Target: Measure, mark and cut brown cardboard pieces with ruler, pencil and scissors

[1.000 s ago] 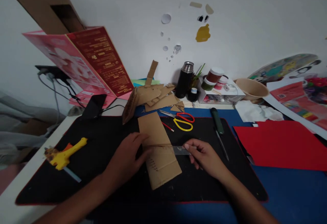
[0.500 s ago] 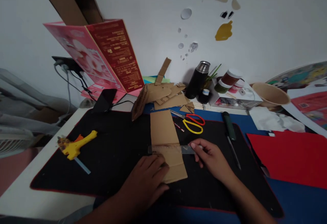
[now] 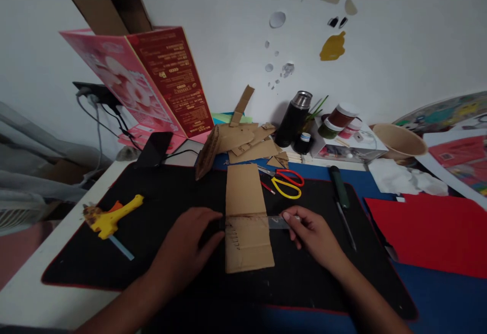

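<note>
Spanning a cardboard piece (image 3: 245,192) from side to side, a clear ruler (image 3: 278,223) lies crosswise below the piece's middle. The right hand (image 3: 310,228) pinches the ruler's right end between thumb and fingers, just beyond the cardboard's edge; this grip is closed on the ruler. At the opposite end, the thumb and fingertips of the left hand (image 3: 192,237) bracket the ruler's tip (whether they press on it or merely stand around it cannot be told).

To lay the ruler well, both ends should be pressed down evenly, since a hold on one end alone would probably let the strip pivot. The upper long edge is best matched against the dark line that runs across the cardboard beside it, and the fingertips kept clear of that edge. A finger on the cardboard itself would likely help, as the piece seems light enough to slide on the smooth-looking mat (image 3: 171,187).

The cardboard lies flat on the black mat on the desk (image 3: 57,293), between the two hands, its long sides running away from the person. It is tan, plain and roughly rectangular. Short dark strokes form a column near its left edge, just below the ruler, and a faint crease crosses its lower part. The ruler is transparent, so the cardboard's colour shows through it; any scale printed on it is too small to read.
</note>
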`<state>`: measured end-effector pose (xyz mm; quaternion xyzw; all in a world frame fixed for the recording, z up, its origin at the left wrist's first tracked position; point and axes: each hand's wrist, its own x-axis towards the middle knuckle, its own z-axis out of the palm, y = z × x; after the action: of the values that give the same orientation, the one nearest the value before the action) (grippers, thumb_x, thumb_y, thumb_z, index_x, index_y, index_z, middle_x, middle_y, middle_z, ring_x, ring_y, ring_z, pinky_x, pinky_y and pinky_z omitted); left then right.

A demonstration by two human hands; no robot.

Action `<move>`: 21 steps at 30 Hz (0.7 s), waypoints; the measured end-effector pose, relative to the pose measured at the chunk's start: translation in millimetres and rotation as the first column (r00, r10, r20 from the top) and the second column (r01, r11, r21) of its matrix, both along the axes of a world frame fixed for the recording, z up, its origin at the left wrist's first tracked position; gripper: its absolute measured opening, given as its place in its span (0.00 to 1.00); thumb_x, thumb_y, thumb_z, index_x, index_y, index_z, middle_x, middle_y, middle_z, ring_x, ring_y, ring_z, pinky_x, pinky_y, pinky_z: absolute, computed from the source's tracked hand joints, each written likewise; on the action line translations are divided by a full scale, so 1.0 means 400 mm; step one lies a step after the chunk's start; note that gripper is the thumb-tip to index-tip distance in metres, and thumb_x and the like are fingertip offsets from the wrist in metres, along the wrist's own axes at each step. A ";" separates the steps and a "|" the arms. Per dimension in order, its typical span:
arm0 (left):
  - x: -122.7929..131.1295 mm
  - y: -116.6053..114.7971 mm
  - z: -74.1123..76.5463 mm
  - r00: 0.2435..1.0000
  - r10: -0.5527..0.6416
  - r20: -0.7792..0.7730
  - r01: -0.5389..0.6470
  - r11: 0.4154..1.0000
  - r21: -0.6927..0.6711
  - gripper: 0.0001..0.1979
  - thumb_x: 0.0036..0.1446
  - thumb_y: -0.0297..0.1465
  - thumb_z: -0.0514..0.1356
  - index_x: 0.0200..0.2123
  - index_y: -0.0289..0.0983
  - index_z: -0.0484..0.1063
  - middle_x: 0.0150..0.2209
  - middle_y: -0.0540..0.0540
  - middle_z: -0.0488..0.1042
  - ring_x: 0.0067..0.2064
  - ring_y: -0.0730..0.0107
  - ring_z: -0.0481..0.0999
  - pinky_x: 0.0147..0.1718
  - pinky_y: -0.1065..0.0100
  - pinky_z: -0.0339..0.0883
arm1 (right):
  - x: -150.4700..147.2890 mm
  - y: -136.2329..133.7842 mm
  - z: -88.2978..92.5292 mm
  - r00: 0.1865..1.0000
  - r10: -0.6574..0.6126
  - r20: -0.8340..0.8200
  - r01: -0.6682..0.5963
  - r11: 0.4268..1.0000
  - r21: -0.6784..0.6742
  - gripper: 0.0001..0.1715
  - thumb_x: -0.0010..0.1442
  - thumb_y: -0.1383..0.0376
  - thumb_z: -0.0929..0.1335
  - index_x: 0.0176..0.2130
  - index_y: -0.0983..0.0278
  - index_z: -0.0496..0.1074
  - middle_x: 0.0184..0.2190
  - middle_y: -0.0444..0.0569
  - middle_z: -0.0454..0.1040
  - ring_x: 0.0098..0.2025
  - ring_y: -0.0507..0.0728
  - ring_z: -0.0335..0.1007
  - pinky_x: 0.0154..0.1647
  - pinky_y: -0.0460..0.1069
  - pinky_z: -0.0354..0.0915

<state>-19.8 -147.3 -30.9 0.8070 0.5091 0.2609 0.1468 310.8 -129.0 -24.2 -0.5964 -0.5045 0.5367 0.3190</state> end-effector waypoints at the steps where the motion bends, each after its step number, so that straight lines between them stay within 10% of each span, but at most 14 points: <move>1: -0.002 0.020 0.004 0.999 0.039 -0.012 -0.039 0.999 0.011 0.15 0.74 0.42 0.59 0.56 0.41 0.75 0.52 0.40 0.82 0.54 0.50 0.81 0.56 0.49 0.74 | 0.004 0.001 0.006 1.000 -0.013 -0.003 0.013 1.000 0.006 0.38 0.58 0.30 0.73 0.36 0.62 0.78 0.19 0.40 0.69 0.18 0.51 0.62 0.21 0.47 0.57; 11: 0.042 0.106 -0.003 0.983 0.043 -0.179 -0.069 0.987 -0.142 0.14 0.69 0.42 0.66 0.48 0.38 0.77 0.45 0.41 0.78 0.48 0.49 0.78 0.49 0.51 0.71 | 0.099 -0.023 0.059 0.917 -0.393 -0.063 0.395 0.919 0.020 0.41 0.51 0.31 0.78 0.40 0.64 0.77 0.20 0.39 0.68 0.17 0.50 0.59 0.19 0.45 0.51; 21: 0.063 0.120 -0.015 0.976 0.044 -0.212 -0.079 0.984 -0.159 0.17 0.63 0.43 0.70 0.47 0.38 0.77 0.44 0.41 0.77 0.48 0.47 0.77 0.50 0.51 0.68 | 0.158 -0.089 0.045 0.867 -0.349 0.357 0.297 0.935 0.193 0.38 0.62 0.36 0.70 0.51 0.65 0.81 0.22 0.44 0.73 0.24 0.58 0.69 0.24 0.49 0.60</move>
<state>5.3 -99.2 -37.0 0.7985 0.5663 0.1364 0.1516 374.1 -164.6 -6.1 -0.7438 -0.4843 0.3132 0.3378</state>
